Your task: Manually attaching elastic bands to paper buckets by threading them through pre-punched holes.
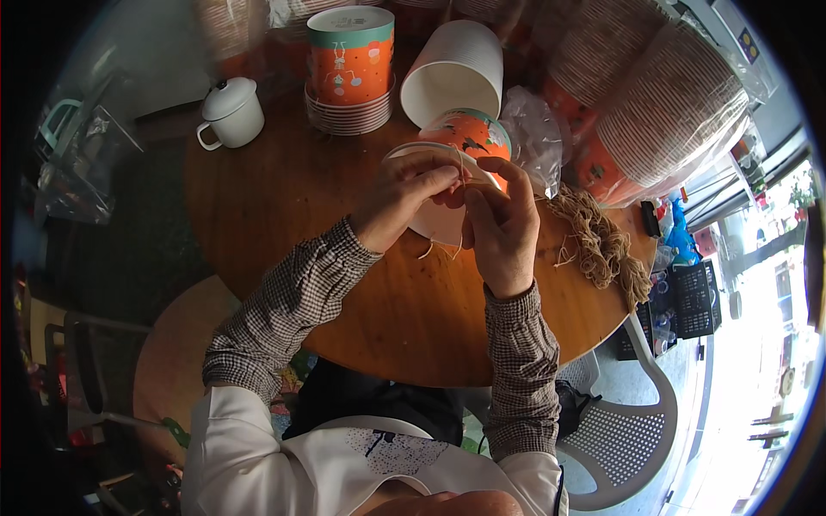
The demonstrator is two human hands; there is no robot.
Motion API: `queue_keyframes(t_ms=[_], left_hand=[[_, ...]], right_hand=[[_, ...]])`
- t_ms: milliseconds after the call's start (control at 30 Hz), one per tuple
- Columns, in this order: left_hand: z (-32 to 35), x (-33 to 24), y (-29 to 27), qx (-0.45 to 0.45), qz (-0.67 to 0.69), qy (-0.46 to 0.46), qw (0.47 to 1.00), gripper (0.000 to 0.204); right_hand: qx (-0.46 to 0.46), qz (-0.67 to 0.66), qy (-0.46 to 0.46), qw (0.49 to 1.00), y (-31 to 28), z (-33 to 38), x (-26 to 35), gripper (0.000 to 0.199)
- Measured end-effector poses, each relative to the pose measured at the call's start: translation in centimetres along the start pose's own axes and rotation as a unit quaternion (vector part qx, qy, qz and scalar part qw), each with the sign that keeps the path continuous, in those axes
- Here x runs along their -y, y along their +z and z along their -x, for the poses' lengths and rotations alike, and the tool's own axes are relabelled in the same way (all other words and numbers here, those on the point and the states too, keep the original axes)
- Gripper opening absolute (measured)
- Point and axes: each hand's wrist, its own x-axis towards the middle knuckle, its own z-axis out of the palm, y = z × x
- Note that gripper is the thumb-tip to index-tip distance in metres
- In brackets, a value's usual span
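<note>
Over the table, my left hand (404, 187) and my right hand (508, 225) meet, fingers closed in a pinch on a thin tan string (462, 163). Loose string ends hang below them. Right behind my fingers an orange printed paper bucket (469, 129) lies tipped, its pale open end (437, 225) partly covered by my hands. Whether the string is tied to that bucket cannot be told. A tangled bundle of the same tan string (598, 236) rests at the right of the table, beside my right hand.
On the wooden table (292, 232) stand a white lidded mug (232, 113), an upright orange bucket (353, 64) on nested rims and a white bucket (453, 73) on its side. Plastic-wrapped bucket stacks (680, 103) crowd the far right. A grey chair (632, 439) is at my right.
</note>
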Motion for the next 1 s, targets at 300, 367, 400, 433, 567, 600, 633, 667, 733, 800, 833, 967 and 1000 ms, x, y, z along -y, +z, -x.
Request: queue_keyframes(t_ms=[300,367,400,433,567,600,633,667,733,800,833,967,1000], left_hand=[[0.3,-0.3,-0.8,-0.003,-0.206,0.098,0.974,0.018],[0.4,-0.5,-0.8,0.014,-0.189,0.076,0.979,0.018],[0.4,-0.5,-0.8,0.013,-0.188,0.076,0.979,0.018],[0.5,-0.6,-0.7,0.012,-0.183,0.069,0.981,0.016],[0.6,-1.0,-0.6,0.032,-0.137,0.070,0.988,0.016],[0.6,-1.1,-0.6,0.033,-0.135,0.071,0.988,0.016],[0.6,-1.3,-0.7,0.044,-0.148,0.048,0.987,0.016],[0.6,-1.4,-0.7,0.055,-0.160,0.025,0.985,0.015],[0.7,-1.5,-0.9,0.066,-0.143,0.003,0.988,0.015],[0.8,-1.6,-1.1,0.075,-0.127,-0.020,0.989,0.015],[0.7,-1.4,-1.1,0.082,-0.128,-0.007,0.988,0.014],[0.5,-1.1,-1.2,0.041,-0.256,0.173,0.950,0.012],[0.3,-1.2,-1.1,0.041,-0.256,0.173,0.950,0.012]], right_hand=[[-0.028,0.031,0.001,0.999,-0.2,0.5,0.8,0.020],[-0.027,0.064,-0.039,0.997,-0.2,0.3,0.7,0.013],[-0.027,0.065,-0.038,0.997,-0.2,0.3,0.6,0.013],[-0.032,0.095,-0.059,0.993,-0.1,0.2,0.4,0.011],[-0.049,0.194,-0.105,0.974,0.2,0.1,0.7,0.007],[-0.050,0.197,-0.105,0.974,0.2,0.1,0.8,0.007],[-0.053,0.217,-0.131,0.966,0.3,0.0,0.8,0.007],[-0.057,0.237,-0.157,0.957,0.2,0.0,0.9,0.008],[-0.059,0.239,-0.175,0.953,0.3,-0.4,1.3,0.008],[-0.061,0.240,-0.193,0.950,0.1,-0.8,1.4,0.008],[-0.065,0.208,-0.190,0.957,-0.2,-1.0,1.4,0.009],[-0.076,0.113,-0.171,0.976,-0.4,-0.9,1.9,0.006],[-0.075,0.077,-0.152,0.983,-0.4,-0.9,2.0,0.004]])
